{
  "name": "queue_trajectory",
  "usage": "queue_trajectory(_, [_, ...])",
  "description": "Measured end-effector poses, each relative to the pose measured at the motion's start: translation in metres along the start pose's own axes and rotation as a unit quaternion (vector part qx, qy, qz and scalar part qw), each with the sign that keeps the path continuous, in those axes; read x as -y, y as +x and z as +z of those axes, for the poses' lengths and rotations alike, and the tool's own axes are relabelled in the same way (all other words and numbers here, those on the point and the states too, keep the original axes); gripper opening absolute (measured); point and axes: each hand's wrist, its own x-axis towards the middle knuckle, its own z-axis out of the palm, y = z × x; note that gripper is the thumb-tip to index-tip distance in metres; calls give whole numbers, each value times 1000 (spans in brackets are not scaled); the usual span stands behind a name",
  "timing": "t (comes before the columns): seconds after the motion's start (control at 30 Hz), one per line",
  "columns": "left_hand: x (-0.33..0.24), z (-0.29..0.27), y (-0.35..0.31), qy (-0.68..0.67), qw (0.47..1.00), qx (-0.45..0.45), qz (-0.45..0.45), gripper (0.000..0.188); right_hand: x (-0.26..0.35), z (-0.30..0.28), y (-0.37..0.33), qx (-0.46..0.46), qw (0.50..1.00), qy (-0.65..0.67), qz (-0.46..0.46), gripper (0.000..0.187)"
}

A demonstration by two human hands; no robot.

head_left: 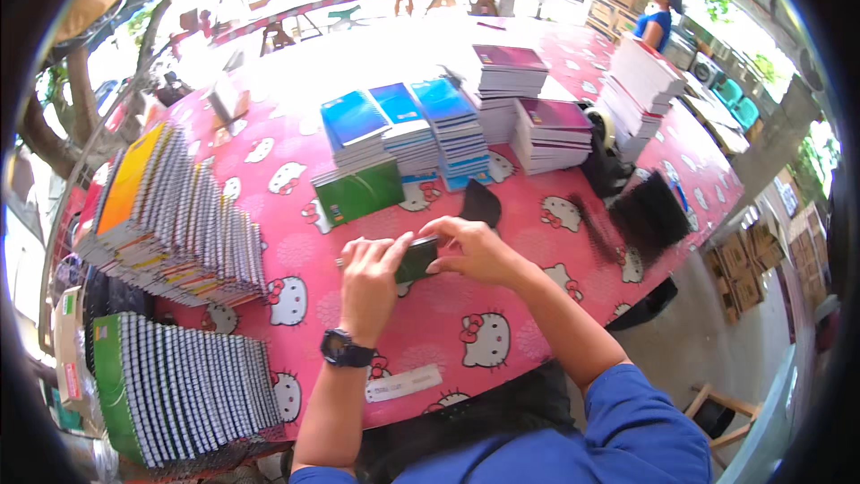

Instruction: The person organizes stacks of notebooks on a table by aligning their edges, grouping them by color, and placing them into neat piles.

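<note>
Left hand (370,262) and right hand (475,249) meet over the middle of the desk (528,291), fingers bent and nearly closed on a small dark green thing (417,259) between them. The left hand covers its left end from above; the right hand pinches its right end between thumb and fingers. Much of it is hidden by the fingers, so its exact kind is hard to tell. A black watch (346,349) sits on the left wrist, and a white printed strip (404,383) lies on the desk to the right of it.

Just beyond the hands is a black, rounded flap (482,203). Further back, a green notebook (360,193) leans in front of three stacks of blue notebooks (443,103), with two stacks of dark red books (555,116) to their right. Next come a black tape dispenser (606,161), a tall pile of white books (638,94) and, nearer, a black mesh tray (651,213).

Along the left side, spiral notebooks stand in a long row, with a yellow cover (134,179) at its end; nearer the person is another row, ended by a green cover (114,385). Across the desk, at the right, stands a person in a blue top (654,30).
</note>
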Motion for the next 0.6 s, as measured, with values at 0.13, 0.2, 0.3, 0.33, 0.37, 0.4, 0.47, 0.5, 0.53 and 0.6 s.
queue_trajectory(0.13, [0, -14, -1, 3, 999, -43, -2, 41, -36, -61, -41, -202, 968, -77, 129, 18])
queue_trajectory(0.2, [-5, -13, 2, -4, 999, -34, 8, 41, -64, -102, -70, -302, 891, -295, 166, 11])
queue_trajectory(0.3, [-6, -8, 2, 13, 1000, -8, 19, 40, -94, -117, -98, -290, 795, -471, 248, 20])
queue_trajectory(0.33, [-5, -5, 2, 13, 1000, -11, 14, 40, -103, -116, -105, -271, 781, -485, 285, 21])
queue_trajectory(0.37, [-4, -2, 1, 10, 1000, -14, 23, 39, -109, -118, -112, -269, 782, -484, 286, 21])
queue_trajectory(0.4, [-4, -4, 1, 15, 1000, -13, 19, 39, -115, -121, -115, -268, 800, -453, 287, 19])
queue_trajectory(0.47, [-3, -9, 3, -23, 1000, -14, 15, 38, -118, -124, -114, -291, 827, -392, 279, 14])
queue_trajectory(0.5, [-3, -13, 2, -10, 1000, -12, 8, 38, -117, -125, -112, -286, 825, -407, 267, 12])
queue_trajectory(0.53, [-4, -16, 2, -13, 1000, -7, 12, 38, -116, -125, -110, -282, 823, -421, 255, 10])
queue_trajectory(0.6, [-3, -14, 3, -18, 1000, -1, 12, 37, -109, -128, -104, -311, 802, -445, 248, 9])
